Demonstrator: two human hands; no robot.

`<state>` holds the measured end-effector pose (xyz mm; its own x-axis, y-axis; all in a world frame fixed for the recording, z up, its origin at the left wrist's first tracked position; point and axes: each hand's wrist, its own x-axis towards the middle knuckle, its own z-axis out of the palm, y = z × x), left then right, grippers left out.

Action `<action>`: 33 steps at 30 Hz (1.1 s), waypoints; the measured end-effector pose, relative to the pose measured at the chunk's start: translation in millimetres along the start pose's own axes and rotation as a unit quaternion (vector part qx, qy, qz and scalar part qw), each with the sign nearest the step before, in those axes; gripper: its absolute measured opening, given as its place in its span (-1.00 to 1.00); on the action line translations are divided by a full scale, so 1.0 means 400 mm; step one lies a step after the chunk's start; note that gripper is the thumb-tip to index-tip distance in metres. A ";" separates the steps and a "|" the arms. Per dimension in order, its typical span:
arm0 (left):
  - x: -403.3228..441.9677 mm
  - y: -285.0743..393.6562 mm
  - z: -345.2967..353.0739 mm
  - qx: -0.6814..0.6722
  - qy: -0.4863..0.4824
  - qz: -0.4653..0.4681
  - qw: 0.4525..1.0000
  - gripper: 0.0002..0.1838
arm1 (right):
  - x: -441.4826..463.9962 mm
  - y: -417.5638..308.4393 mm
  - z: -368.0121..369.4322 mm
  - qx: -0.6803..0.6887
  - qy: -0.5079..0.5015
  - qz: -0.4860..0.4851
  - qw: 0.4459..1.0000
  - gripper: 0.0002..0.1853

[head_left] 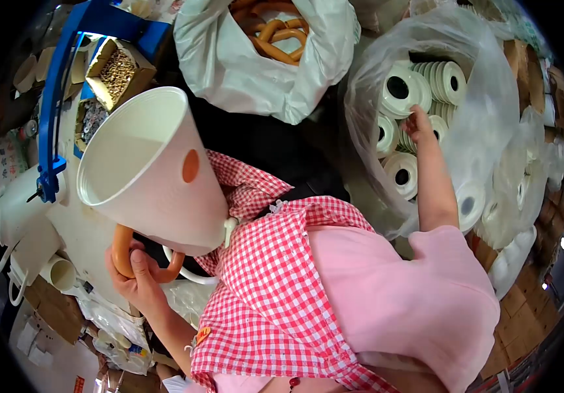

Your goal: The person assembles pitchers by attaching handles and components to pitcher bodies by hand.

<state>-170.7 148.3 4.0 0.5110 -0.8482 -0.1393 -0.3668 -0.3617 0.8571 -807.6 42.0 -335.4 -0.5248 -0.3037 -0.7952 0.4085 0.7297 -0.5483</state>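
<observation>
My left hand [139, 270] is wrapped round an orange-brown curved handle [123, 247] at the lower side of a large white plastic bucket [157, 196]. The bucket lies tilted against my apron, its open mouth facing up and left. On its wall is an orange oval spot [191, 166], and a small white spigot [230, 229] sticks out near its base. My right hand [418, 124] reaches into a clear plastic bag [485, 124], its fingers closed at the rim of a white round lid [419, 85] with a dark centre. Several similar pieces are stacked around it.
A white bag [213, 65] of orange-brown handles [282, 39] stands ahead. To the left, a blue frame [53, 111] rises over the worktable [79, 226], near a box of small brass-coloured parts [117, 73]. More white containers [36, 245] stand at far left.
</observation>
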 end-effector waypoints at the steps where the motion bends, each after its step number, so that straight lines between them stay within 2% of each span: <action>1: -0.002 -0.023 -0.007 0.000 -0.006 -0.004 1.000 -0.59 | -0.086 -0.033 0.000 0.093 -0.008 -0.037 0.995 -0.62; 2: -0.006 -0.054 -0.024 0.013 0.002 -0.001 1.000 -0.59 | -0.091 -0.065 -0.031 0.177 -0.046 -0.042 0.982 -0.44; 3: -0.012 -0.071 -0.037 0.026 0.009 0.002 1.000 -0.59 | -0.013 -0.077 -0.108 0.241 -0.119 -0.071 0.961 -0.44; 4: -0.015 -0.068 -0.040 0.028 0.005 -0.002 1.000 -0.59 | -0.052 -0.111 -0.127 0.281 -0.127 -0.065 0.949 -0.44; 5: -0.016 -0.060 -0.038 0.015 0.017 0.004 1.000 -0.55 | -0.132 -0.156 -0.128 0.284 -0.211 -0.081 0.932 -0.44; 7: -0.019 -0.073 -0.054 -0.023 0.053 -0.002 0.998 -0.50 | -0.289 -0.261 -0.059 0.278 -0.219 -0.162 0.921 -0.41; 8: -0.019 -0.071 -0.063 -0.026 0.053 -0.004 0.998 -0.50 | -0.419 -0.310 0.018 0.280 -0.279 -0.198 0.897 -0.37; 11: -0.027 -0.074 -0.080 -0.032 0.001 0.016 0.999 -0.53 | -0.580 -0.386 0.224 0.226 -0.394 -0.306 0.837 -0.31; 12: -0.019 -0.081 -0.074 -0.027 -0.030 0.023 0.999 -0.55 | -0.627 -0.389 0.314 0.131 -0.423 -0.363 0.820 -0.30; 13: -0.013 -0.039 -0.050 -0.032 -0.052 -0.042 0.997 -0.56 | -0.676 -0.392 0.402 0.043 -0.443 -0.425 0.788 -0.28; 15: 0.003 -0.025 -0.032 -0.055 -0.072 -0.042 0.995 -0.57 | -0.877 -0.347 0.585 -0.143 -0.429 -0.625 0.637 -0.22; 17: 0.008 -0.020 -0.033 -0.071 -0.088 -0.017 0.993 -0.57 | -1.049 -0.276 0.723 -0.179 -0.459 -0.758 0.427 -0.20; 18: 0.013 -0.028 -0.036 -0.060 -0.097 0.033 0.993 -0.59 | -1.091 -0.252 0.770 -0.184 -0.519 -0.772 0.318 -0.23; 20: 0.002 -0.016 -0.040 -0.055 -0.090 0.010 0.994 -0.62 | -1.103 -0.234 0.794 -0.197 -0.554 -0.741 0.323 -0.22; 21: 0.000 -0.021 -0.051 -0.053 -0.083 0.006 0.995 -0.61 | -1.095 -0.252 0.792 -0.201 -0.575 -0.712 0.348 -0.21; 22: -0.003 -0.026 -0.063 -0.050 -0.076 0.002 0.996 -0.61 | -1.088 -0.261 0.783 -0.207 -0.554 -0.734 0.333 -0.20; 25: -0.001 -0.041 -0.062 -0.015 -0.060 0.073 0.995 -0.60 | -1.087 -0.241 0.768 -0.253 -0.561 -0.735 0.286 -0.18; 27: -0.005 -0.025 -0.065 -0.020 -0.063 0.059 0.996 -0.60 | -1.090 -0.214 0.765 -0.241 -0.550 -0.736 0.314 -0.18; 28: -0.006 -0.024 -0.066 -0.009 -0.076 0.049 0.996 -0.61 | -1.093 -0.214 0.763 -0.245 -0.553 -0.737 0.303 -0.18; 29: -0.009 -0.035 -0.060 0.009 -0.065 0.092 0.994 -0.60 | -1.095 -0.216 0.761 -0.249 -0.551 -0.738 0.300 -0.18; 30: -0.011 -0.036 -0.062 0.004 -0.054 0.091 0.994 -0.60 | -1.101 -0.218 0.765 -0.254 -0.549 -0.740 0.295 -0.18; 32: -0.021 -0.028 -0.070 0.014 -0.065 0.051 0.996 -0.57 | -1.109 -0.222 0.765 -0.249 -0.556 -0.746 0.269 -0.19; 33: -0.026 -0.028 -0.077 0.008 -0.057 0.049 0.997 -0.57 | -1.113 -0.229 0.759 -0.259 -0.564 -0.733 0.277 -0.21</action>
<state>-148.0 173.0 11.3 0.3812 -0.9178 -0.1110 -0.4239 -0.2802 0.8613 -384.6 -75.6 -9.9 0.8449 -0.2912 0.4487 0.0582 -0.7838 -0.6182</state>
